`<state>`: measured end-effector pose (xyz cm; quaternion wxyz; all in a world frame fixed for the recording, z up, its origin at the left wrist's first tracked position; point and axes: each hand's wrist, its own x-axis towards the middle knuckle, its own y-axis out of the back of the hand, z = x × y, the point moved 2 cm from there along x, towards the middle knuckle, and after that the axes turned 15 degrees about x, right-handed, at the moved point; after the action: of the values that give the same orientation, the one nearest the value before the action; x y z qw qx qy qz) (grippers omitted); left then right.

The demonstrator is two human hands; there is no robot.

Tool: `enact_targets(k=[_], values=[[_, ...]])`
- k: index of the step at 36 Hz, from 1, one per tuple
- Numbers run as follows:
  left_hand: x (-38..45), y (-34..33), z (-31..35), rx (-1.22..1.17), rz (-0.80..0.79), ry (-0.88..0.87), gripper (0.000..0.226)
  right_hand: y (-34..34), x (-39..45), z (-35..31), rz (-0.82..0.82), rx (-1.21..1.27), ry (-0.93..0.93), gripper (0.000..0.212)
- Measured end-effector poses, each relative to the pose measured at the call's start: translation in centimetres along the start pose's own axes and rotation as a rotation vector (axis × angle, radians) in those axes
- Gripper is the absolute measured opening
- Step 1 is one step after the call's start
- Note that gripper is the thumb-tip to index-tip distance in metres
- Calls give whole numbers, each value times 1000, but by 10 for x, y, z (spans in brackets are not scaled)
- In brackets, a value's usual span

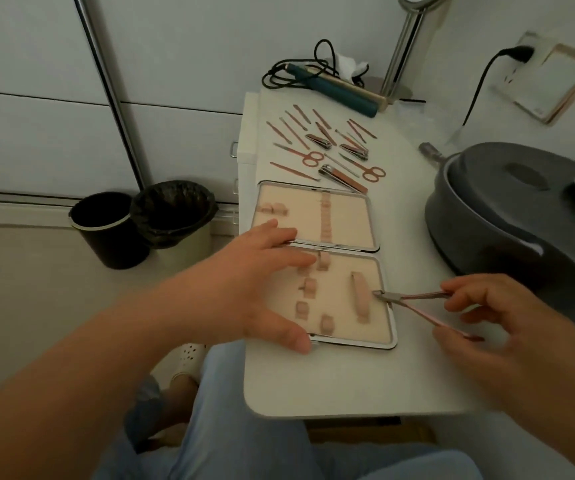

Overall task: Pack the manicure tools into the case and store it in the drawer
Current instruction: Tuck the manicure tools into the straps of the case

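An open manicure case (345, 327) with a chrome rim and beige lining lies flat on the white table (331, 382); its two halves hold only empty elastic loops. My left hand (255, 285) rests spread over the case's left edge and hinge, thumb at the near rim. My right hand (508, 327) pinches the handles of rose-gold cuticle nippers (414, 301), whose jaws touch the long loop in the near half. Several rose-gold tools (317, 140) lie in rows beyond the case: files, clippers (343, 175) and two scissors (371, 171).
A dark grey round appliance (508, 216) stands at the right, close to my right hand. A teal hair iron with a cord (334, 91) and a mirror stand (400, 64) sit at the back. Two bins (140, 223) stand on the floor left. Drawer handles (234, 148) show on the table's left side.
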<state>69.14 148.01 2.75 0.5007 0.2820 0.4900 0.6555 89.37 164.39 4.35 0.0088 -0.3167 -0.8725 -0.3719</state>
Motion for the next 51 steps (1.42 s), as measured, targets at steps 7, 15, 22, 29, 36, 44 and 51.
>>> enact_targets(k=[7,15,22,29,36,44,51], values=[[-1,-2,2,-153,65,7,65,1,5,-7,-87,-7,-29,37],[4,-1,4,-162,148,68,15,-18,23,-15,-192,9,-49,28],[6,-4,8,-186,240,130,11,-28,33,-15,-270,-11,-68,31],[6,-6,9,-179,277,129,10,-24,36,-17,-311,21,-52,57],[6,-7,8,-193,289,131,10,-26,36,-16,-304,-27,-28,56],[7,-9,8,-211,296,132,12,-35,37,-18,-259,-63,19,35],[6,-10,7,-215,296,126,13,-18,39,-16,-292,-22,105,35]])
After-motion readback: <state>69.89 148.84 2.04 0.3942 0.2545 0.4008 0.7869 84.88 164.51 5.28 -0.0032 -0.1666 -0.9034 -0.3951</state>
